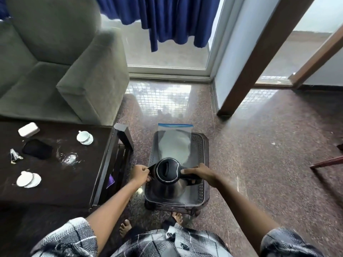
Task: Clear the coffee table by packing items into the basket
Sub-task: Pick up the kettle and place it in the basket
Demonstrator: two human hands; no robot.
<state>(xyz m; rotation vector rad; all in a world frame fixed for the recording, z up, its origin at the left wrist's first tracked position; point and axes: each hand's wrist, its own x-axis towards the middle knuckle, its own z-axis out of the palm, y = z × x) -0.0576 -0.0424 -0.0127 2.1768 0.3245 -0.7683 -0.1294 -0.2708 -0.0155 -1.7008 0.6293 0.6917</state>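
Observation:
A steel kettle with a black lid (168,171) stands inside the dark plastic basket (201,156) on the floor. My right hand (199,174) grips the kettle's black handle. My left hand (140,173) pinches the kettle's spout at the basket's left rim. A clear zip bag with a blue strip (175,140) lies in the basket's far half. On the dark coffee table (92,164) at the left sit a white cup on a saucer (85,137), a second white cup and saucer (28,179), a black pouch (38,148), a white box (28,129), a crumpled wrapper (14,155) and a clear glass object (69,158).
A grey-green armchair (61,67) stands behind the table. A brown door frame post (246,75) and a glass door with a blue curtain (167,21) are ahead. A chair leg (326,163) shows at the right. My bare feet (126,227) stand near the basket.

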